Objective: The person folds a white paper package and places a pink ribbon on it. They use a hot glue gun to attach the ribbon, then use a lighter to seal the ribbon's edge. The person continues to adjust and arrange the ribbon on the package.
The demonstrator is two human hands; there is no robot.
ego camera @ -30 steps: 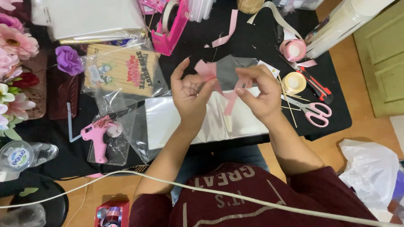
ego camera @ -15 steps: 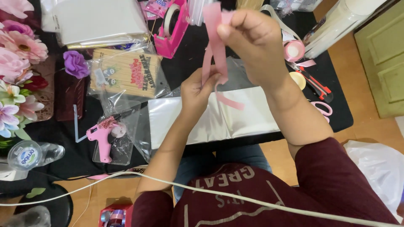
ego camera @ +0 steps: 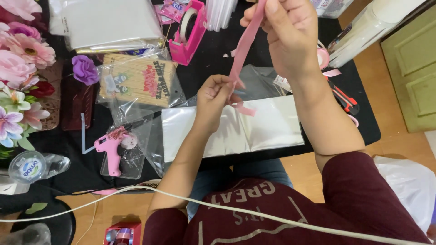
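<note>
Stretching a pink ribbon (ego camera: 243, 50) taut above the black counter (ego camera: 213, 50), the right hand (ego camera: 288, 34) pinches its upper end high near the frame's top while the left hand (ego camera: 215, 97), lower down, has its grip clenched around the lower part, the short tail sticking out beside the fist. Below them lies a shiny silver sheet (ego camera: 268, 129); a pink glue gun (ego camera: 111, 145) rests to the left, a pink tape dispenser (ego camera: 190, 34) farther back

Pink ribbon (ego camera: 244, 50), pink glue gun (ego camera: 110, 147), purple flower (ego camera: 85, 69), black table (ego camera: 359, 113), maroon white-lettered shirt (ego camera: 345, 199).
</note>
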